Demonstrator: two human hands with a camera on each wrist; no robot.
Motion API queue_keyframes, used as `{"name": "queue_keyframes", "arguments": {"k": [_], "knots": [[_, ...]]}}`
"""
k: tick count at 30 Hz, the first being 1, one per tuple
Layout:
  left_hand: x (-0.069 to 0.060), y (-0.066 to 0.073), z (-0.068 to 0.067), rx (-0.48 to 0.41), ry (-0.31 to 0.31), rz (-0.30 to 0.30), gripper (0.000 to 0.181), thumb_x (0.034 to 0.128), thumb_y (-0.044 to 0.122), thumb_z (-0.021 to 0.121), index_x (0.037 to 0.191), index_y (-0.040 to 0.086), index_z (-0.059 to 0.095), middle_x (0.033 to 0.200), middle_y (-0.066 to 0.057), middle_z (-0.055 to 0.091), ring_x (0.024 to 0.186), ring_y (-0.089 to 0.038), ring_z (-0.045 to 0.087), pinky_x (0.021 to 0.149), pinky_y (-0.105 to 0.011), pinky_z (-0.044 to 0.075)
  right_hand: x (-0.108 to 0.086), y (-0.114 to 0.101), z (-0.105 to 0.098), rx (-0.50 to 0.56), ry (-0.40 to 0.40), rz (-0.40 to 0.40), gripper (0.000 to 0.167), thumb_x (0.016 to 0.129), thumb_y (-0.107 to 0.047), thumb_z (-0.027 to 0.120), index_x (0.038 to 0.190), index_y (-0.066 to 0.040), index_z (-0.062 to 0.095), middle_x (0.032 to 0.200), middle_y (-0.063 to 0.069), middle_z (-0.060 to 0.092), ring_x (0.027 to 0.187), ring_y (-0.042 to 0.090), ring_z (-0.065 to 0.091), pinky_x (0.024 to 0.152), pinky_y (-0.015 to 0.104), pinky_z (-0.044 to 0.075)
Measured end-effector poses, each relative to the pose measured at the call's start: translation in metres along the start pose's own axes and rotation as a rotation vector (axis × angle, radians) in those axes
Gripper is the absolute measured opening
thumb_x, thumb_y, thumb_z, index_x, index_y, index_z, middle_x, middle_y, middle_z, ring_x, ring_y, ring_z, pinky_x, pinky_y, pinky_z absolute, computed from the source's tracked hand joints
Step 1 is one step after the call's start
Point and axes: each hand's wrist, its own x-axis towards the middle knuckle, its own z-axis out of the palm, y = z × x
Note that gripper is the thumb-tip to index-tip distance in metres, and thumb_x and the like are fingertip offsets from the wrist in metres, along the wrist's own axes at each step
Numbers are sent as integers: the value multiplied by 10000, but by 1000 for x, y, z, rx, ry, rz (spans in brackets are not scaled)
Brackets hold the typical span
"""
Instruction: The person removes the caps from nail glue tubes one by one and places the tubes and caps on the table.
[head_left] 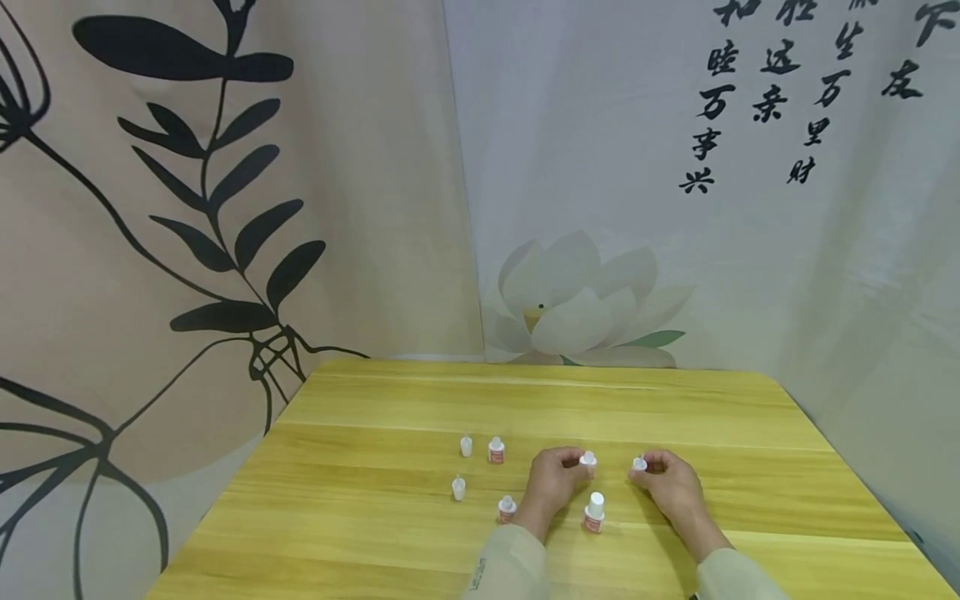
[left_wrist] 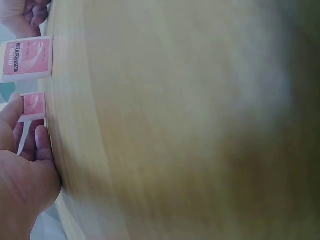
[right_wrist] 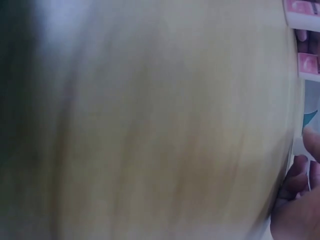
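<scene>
My left hand [head_left: 553,483] pinches a small nail glue bottle [head_left: 588,461] between thumb and fingers. Its pink label [left_wrist: 34,105] shows in the left wrist view, and its base stands on the table. To the right, my right hand [head_left: 672,492] holds a small white cap [head_left: 639,464] at its fingertips, apart from the bottle. In the right wrist view the fingers of that hand [right_wrist: 300,200] are partly cut off by the frame edge. Nearer to me, between the hands, a nail glue bottle with a tall white cap [head_left: 594,512] stands upright.
Left of my left hand stand two bottles without tall caps, one farther back [head_left: 497,451] and one nearer [head_left: 507,507], partly behind the wrist. Beside them are two loose white caps, the far cap [head_left: 467,446] and the near cap [head_left: 459,487]. The wooden table [head_left: 360,517] meets a printed curtain [head_left: 390,208].
</scene>
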Motion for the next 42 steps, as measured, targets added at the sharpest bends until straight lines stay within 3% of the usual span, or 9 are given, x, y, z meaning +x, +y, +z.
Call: {"name": "queue_keyframes", "arguments": {"k": [6, 18, 35, 42], "knots": [[1, 0, 1, 23, 10, 26, 226, 846, 123, 769, 1059, 52, 739, 921, 44, 671, 886, -114, 609, 827, -313, 535, 0, 0, 1, -67, 10, -31, 386, 873, -125, 732, 1153, 101, 589, 1030, 172, 635, 979, 320, 575, 851, 451, 460], [2, -1, 3, 12, 11, 33, 172, 835, 82, 775, 1001, 55, 741, 890, 34, 667, 839, -91, 598, 784, -265, 534, -3, -5, 1, -149, -8, -52, 405, 875, -96, 712, 1170, 153, 589, 1008, 190, 657, 953, 328, 599, 846, 496, 484], [5, -5, 4, 28, 6, 32, 174, 827, 52, 776, 997, 50, 740, 865, 39, 658, 823, -95, 596, 778, -270, 532, -4, -2, 1, -121, -11, -29, 525, 823, -84, 727, 1266, 132, 546, 995, 143, 634, 952, 294, 590, 833, 449, 489], [5, -4, 3, 61, 8, 47, 173, 820, 46, 785, 988, 40, 745, 860, 24, 676, 817, -101, 608, 769, -282, 540, -4, -3, 1, -123, -35, -27, 620, 834, -119, 728, 1345, 129, 479, 1052, 175, 624, 996, 318, 585, 887, 501, 468]]}}
